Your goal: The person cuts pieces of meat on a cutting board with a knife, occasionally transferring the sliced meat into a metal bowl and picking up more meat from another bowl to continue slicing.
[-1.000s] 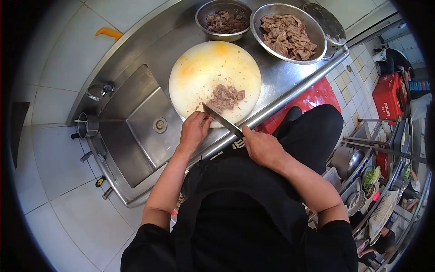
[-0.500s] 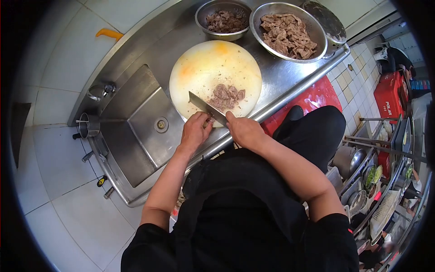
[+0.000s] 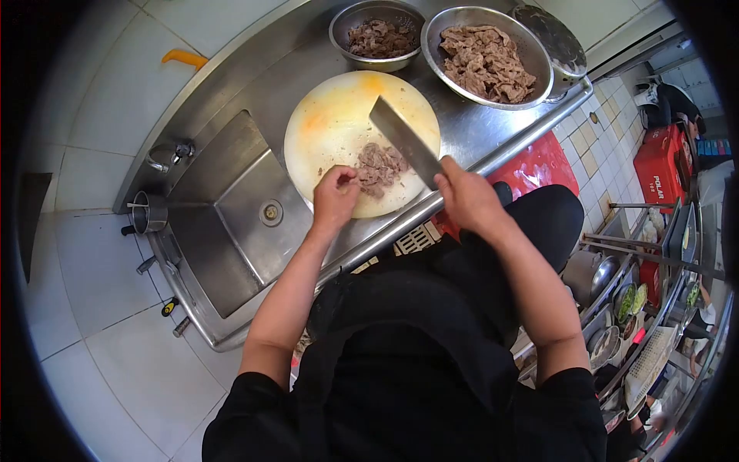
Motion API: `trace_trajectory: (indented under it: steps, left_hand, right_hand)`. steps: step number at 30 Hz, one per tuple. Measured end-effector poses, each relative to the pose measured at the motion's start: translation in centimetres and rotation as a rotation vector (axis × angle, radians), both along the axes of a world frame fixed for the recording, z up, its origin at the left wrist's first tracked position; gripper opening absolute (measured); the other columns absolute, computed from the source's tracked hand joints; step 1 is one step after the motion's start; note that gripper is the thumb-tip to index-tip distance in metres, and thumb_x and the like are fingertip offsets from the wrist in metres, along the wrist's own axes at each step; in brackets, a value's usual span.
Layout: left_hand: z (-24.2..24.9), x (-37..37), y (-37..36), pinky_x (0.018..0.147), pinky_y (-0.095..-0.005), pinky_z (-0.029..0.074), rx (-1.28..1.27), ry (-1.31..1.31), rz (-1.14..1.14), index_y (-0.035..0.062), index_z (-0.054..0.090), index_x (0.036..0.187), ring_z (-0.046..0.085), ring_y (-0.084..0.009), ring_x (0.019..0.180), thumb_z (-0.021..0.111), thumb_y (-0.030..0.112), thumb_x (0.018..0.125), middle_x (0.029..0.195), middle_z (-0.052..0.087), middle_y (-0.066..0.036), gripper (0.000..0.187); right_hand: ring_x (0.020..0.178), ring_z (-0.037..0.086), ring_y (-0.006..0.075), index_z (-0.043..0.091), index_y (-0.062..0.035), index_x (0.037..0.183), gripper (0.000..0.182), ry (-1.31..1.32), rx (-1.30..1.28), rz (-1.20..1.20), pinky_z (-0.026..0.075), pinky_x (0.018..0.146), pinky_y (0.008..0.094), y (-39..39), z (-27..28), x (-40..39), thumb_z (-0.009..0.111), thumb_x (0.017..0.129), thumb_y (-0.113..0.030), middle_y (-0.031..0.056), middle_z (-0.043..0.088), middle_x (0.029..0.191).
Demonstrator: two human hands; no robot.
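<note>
My right hand (image 3: pixel 468 199) is closed round the handle of a cleaver (image 3: pixel 404 142). The blade is raised to the right of a small pile of cut cooked meat (image 3: pixel 379 169), its tip pointing up and left. At the pile's left edge, my left hand (image 3: pixel 336 199) has its fingers curled together; what they pinch, if anything, is hidden. Under the meat is a round white cutting board (image 3: pixel 312 142) with yellow-orange stains, and small scraps are scattered over it.
Beyond the board stand a smaller metal bowl (image 3: pixel 339 48) and a larger one (image 3: pixel 545 77), both with cooked meat. A steel sink (image 3: pixel 231 231) lies to the left. The counter's raised rim (image 3: pixel 504 145) runs along my side. Racks with pots (image 3: pixel 589 269) are on the right.
My right hand has moved right with the cleaver, lifting it away from the left fingers. My left hand has shifted slightly up and left, beside the meat pile.
</note>
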State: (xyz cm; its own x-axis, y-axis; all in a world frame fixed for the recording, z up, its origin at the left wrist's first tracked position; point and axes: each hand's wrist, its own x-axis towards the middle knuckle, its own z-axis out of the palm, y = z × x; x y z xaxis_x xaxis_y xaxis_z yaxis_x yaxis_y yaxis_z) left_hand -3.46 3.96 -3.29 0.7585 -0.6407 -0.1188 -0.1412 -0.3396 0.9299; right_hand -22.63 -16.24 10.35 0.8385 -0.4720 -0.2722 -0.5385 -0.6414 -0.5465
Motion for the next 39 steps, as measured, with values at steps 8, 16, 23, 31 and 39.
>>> trace_trajectory:
  steps: [8,16,23,31,39]
  left_hand:
    - [0.9,-4.1,-7.6,0.123,-0.0549,0.025,0.219,-0.605,-0.196,0.0125,0.058,0.143,0.031,-0.0467,0.148,0.08,0.038,0.087,0.155,0.041,-0.027,0.066]
    - [-1.1,-1.3,-8.5,0.102,-0.0498,0.045,0.234,-0.775,-0.251,0.0134,0.074,0.112,0.059,-0.035,0.111,0.073,0.029,0.089,0.125,0.065,-0.012,0.027]
    - [-1.4,2.1,-9.6,0.074,-0.035,0.056,0.096,-0.384,0.214,0.0093,0.075,0.105,0.072,-0.0222,0.083,0.075,0.023,0.089,0.095,0.074,-0.011,0.02]
    - [3.0,7.4,-11.8,0.072,-0.0295,0.056,-0.477,0.549,0.472,0.0017,0.068,0.124,0.069,-0.0163,0.083,0.068,0.028,0.102,0.111,0.073,-0.012,0.034]
    - [10.7,19.1,-25.7,0.055,-0.0298,0.053,-0.506,0.45,0.21,0.0031,0.066,0.126,0.064,-0.0127,0.072,0.065,0.032,0.103,0.094,0.07,-0.005,0.037]
  right_hand:
    - [0.091,0.065,0.0537,0.052,-0.0043,0.114,0.023,-0.031,-0.094,0.012,0.048,0.082,0.0633,-5.9,-1.6,0.6,0.052,0.106,-0.026,0.0328,0.068,0.09]
    - [0.094,0.069,0.0484,0.052,-0.0022,0.116,0.024,0.114,-0.053,0.048,0.052,0.084,0.0598,-4.4,-1.1,0.8,0.049,0.106,-0.023,0.0297,0.07,0.093]
    - [0.096,0.07,0.0456,0.053,-0.0018,0.119,0.024,0.171,-0.01,0.058,0.054,0.084,0.0573,-5.1,-1.0,0.9,0.05,0.106,-0.021,0.0272,0.072,0.095]
    - [0.098,0.071,0.0428,0.054,-0.0024,0.121,0.023,0.218,0.026,0.102,0.055,0.085,0.0546,-6.7,-1.5,1.0,0.051,0.105,-0.019,0.0249,0.073,0.098]
    - [0.098,0.072,0.0417,0.055,-0.0031,0.121,0.025,0.203,0.028,0.144,0.056,0.086,0.0535,-7.7,-2.0,1.8,0.051,0.105,-0.022,0.024,0.074,0.098]
